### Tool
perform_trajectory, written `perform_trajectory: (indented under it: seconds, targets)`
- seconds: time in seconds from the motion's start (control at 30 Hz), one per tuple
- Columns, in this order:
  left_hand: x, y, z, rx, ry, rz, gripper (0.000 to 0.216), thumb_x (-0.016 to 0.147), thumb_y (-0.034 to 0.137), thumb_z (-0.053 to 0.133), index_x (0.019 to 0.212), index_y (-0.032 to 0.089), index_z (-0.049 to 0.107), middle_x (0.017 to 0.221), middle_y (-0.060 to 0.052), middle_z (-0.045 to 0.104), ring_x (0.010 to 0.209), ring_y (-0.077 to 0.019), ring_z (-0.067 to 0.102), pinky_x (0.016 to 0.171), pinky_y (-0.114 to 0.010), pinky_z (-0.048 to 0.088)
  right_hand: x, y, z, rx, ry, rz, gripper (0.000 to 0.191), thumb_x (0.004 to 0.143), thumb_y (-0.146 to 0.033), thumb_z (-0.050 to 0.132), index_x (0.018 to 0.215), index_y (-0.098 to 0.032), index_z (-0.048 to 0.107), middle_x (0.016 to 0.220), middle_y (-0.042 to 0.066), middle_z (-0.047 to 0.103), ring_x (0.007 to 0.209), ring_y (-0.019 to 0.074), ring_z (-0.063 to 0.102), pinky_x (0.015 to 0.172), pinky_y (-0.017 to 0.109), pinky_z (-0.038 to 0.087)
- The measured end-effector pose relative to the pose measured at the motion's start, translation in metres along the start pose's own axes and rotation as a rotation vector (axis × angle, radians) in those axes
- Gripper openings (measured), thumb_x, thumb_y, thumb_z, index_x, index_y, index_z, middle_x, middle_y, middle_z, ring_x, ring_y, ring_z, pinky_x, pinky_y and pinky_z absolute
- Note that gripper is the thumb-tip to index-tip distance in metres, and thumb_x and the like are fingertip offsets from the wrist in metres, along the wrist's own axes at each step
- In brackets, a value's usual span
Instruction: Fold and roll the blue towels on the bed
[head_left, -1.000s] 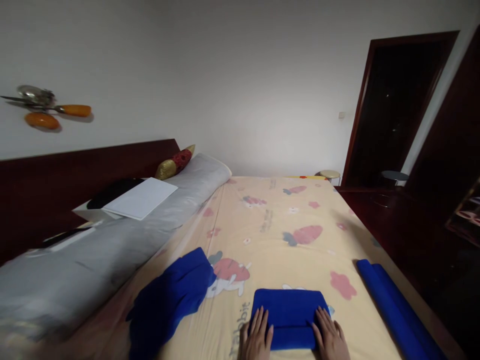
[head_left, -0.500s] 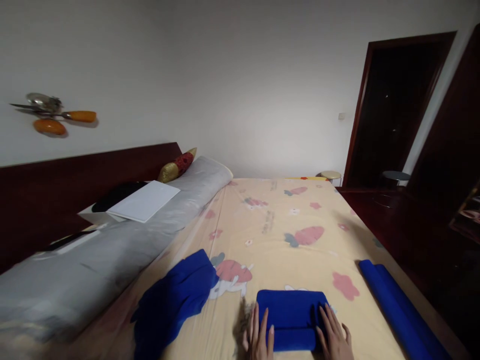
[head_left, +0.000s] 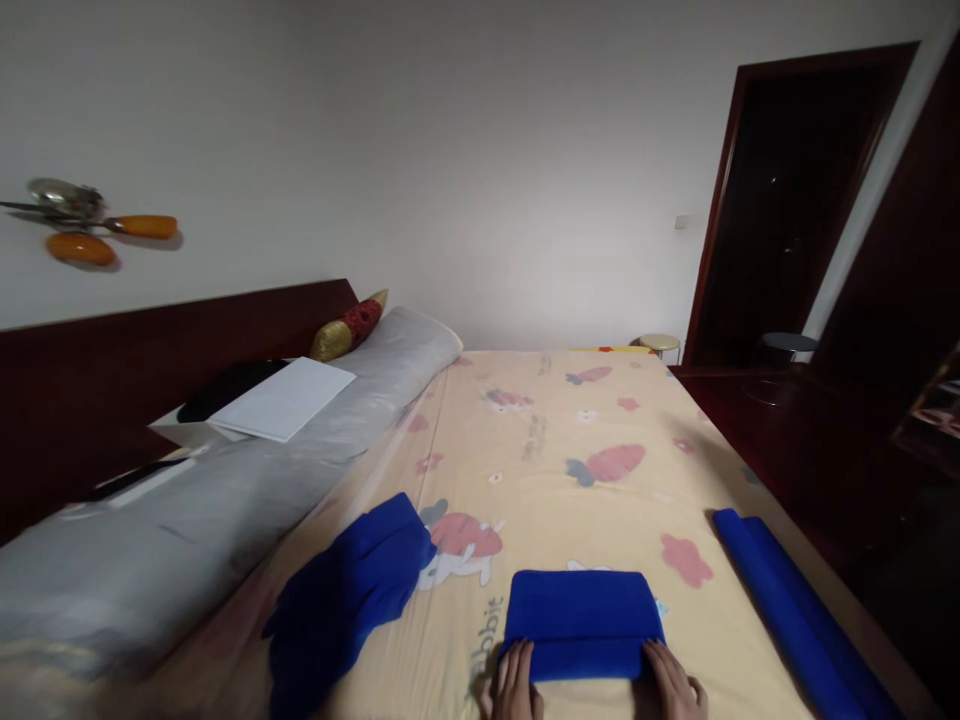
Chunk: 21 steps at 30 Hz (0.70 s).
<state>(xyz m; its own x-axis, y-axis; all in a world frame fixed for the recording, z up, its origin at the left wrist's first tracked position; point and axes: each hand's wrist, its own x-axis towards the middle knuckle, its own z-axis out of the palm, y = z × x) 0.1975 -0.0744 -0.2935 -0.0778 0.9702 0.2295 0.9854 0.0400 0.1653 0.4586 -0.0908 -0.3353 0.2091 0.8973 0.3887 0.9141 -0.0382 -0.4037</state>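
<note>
A folded blue cloth lies flat on the bed, a crease running across it near its front edge. My left hand grips its near left corner, fingertips on top. At the near right corner, my right hand holds the cloth in the same way. Both thumbs are mostly out of sight. A crumpled blue cloth rests on the sheet to the left, apart from my hands. Along the bed's right side lies a long folded blue cloth.
Beneath is a bed with a patterned yellow sheet. A grey, plastic-looking bolster runs along the headboard, with a white box lid on it. Two stools, one pale and one dark, stand near the door.
Both hands have drawn back toward me from the folded cloth's sides to its near corners, and their fingers have curled in. The view has shifted slightly.
</note>
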Motion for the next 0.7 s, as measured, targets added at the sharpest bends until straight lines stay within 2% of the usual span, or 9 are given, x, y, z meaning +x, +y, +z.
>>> perform_trajectory:
  seconds: [0.2, 0.3, 0.4, 0.53, 0.6, 0.7]
  targets:
    - [0.02, -0.004, -0.011, -0.046, -0.086, 0.0, 0.068, 0.064, 0.002, 0.042, 0.122, 0.032, 0.061, 0.13, 0.002, 0.064, 0.126, -0.0198, 0.051, 0.103, -0.041, 0.034, 0.039, -0.002, -0.016, 0.046, -0.125, -0.102, 0.039, 0.074, -0.032, 0.052, 0.112, -0.028, 0.063, 0.113, 0.005, 0.07, 0.105, 0.0262, 0.062, 0.09, 0.042, 0.041]
    - [0.034, -0.011, -0.022, -0.115, -0.17, -0.01, 0.061, 0.064, 0.004, 0.045, 0.113, 0.035, 0.065, 0.123, 0.005, 0.068, 0.126, -0.0182, 0.051, 0.107, -0.041, 0.031, 0.059, -0.004, -0.029, 0.033, -0.222, -0.121, 0.041, 0.071, -0.021, 0.048, 0.108, -0.026, 0.065, 0.109, 0.006, 0.071, 0.104, 0.025, 0.062, 0.092, 0.042, 0.039]
    - [0.044, -0.018, -0.027, -0.113, -0.238, -0.01, 0.054, 0.066, 0.005, 0.045, 0.108, 0.032, 0.067, 0.12, 0.003, 0.069, 0.127, -0.0175, 0.051, 0.11, -0.042, 0.027, 0.07, -0.003, -0.031, 0.005, -0.284, -0.111, 0.047, 0.061, -0.014, 0.047, 0.101, -0.027, 0.068, 0.104, 0.007, 0.073, 0.102, 0.0272, 0.064, 0.09, 0.045, 0.04]
    - [0.047, -0.008, -0.014, -0.085, -0.186, 0.025, 0.054, 0.072, 0.009, 0.046, 0.121, 0.026, 0.062, 0.133, -0.005, 0.062, 0.132, -0.0236, 0.047, 0.113, -0.049, 0.026, 0.068, -0.02, -0.018, -0.007, -0.233, -0.104, 0.051, 0.063, -0.014, 0.047, 0.108, -0.028, 0.067, 0.114, 0.008, 0.07, 0.109, 0.0304, 0.061, 0.095, 0.051, 0.038]
    - [0.046, 0.008, -0.001, -0.145, -0.12, 0.131, 0.054, 0.074, 0.012, 0.046, 0.125, 0.026, 0.06, 0.136, -0.005, 0.059, 0.13, -0.0231, 0.049, 0.112, -0.046, 0.033, 0.062, -0.039, -0.009, 0.032, -0.204, -0.15, 0.051, 0.068, -0.016, 0.048, 0.115, -0.027, 0.064, 0.121, 0.008, 0.067, 0.115, 0.0288, 0.059, 0.099, 0.049, 0.037]
    - [0.043, 0.036, 0.018, -0.242, -0.036, 0.329, 0.051, 0.081, 0.017, 0.045, 0.13, 0.029, 0.055, 0.135, 0.0, 0.059, 0.126, -0.0181, 0.053, 0.108, -0.038, 0.041, 0.055, -0.065, 0.001, 0.123, -0.247, -0.288, 0.047, 0.078, -0.025, 0.048, 0.124, -0.029, 0.058, 0.127, 0.004, 0.065, 0.118, 0.025, 0.057, 0.102, 0.045, 0.039]
